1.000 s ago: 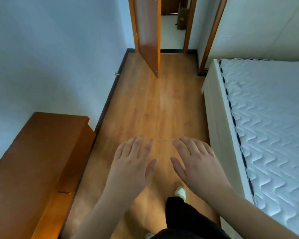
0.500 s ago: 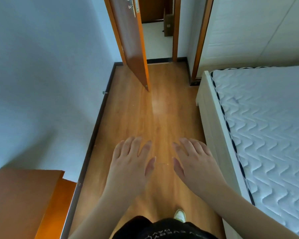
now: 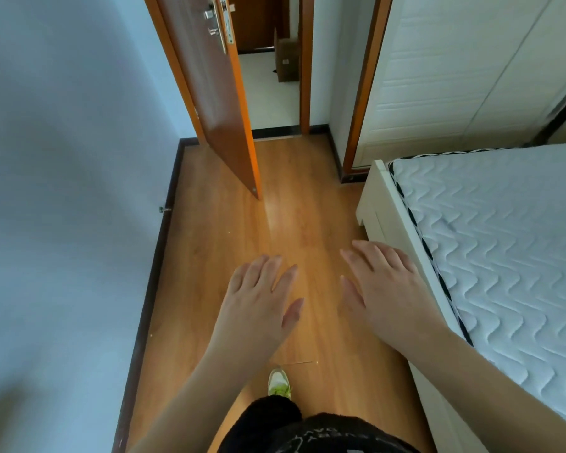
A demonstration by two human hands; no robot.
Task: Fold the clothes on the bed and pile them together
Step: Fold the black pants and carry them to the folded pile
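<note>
Both hands are extending forward over the wooden floor (image 3: 229, 256), palms facing down, holding nothing. The left hand (image 3: 258, 302) is sitting near the centre of the view, fingers straight and slightly spread, thumb angling out toward 3 o'clock. The right hand (image 3: 386, 289) is sitting at 3 o'clock from the left one, apart from it, with fingers likewise straight and pointing toward 11 o'clock; it is hovering just beside the near edge of the bed frame, and contact with the frame cannot be confirmed.

The bed (image 3: 376, 204) is occupying the 3 to 5 o'clock portion of the view. Its white quilted mattress (image 3: 504, 243), edged in black-and-white piping, is lying bare across the part in view; the clothes cannot be located in this view.

At 12 o'clock a brown wooden door (image 3: 216, 103) is standing open into the room, with metal lock hardware near its upper edge. Through the doorway a cardboard box (image 3: 286, 58) is standing on a pale floor. A white panelled wardrobe (image 3: 455, 76) is standing at 1 to 2 o'clock behind the bed. A pale blue wall (image 3: 72, 158) is filling the 9 o'clock side, with a dark skirting board at its foot and a small metal doorstop (image 3: 164, 209) projecting from it.

At 6 o'clock a shoe (image 3: 278, 382) with greenish laces is showing above dark clothing on the person.
</note>
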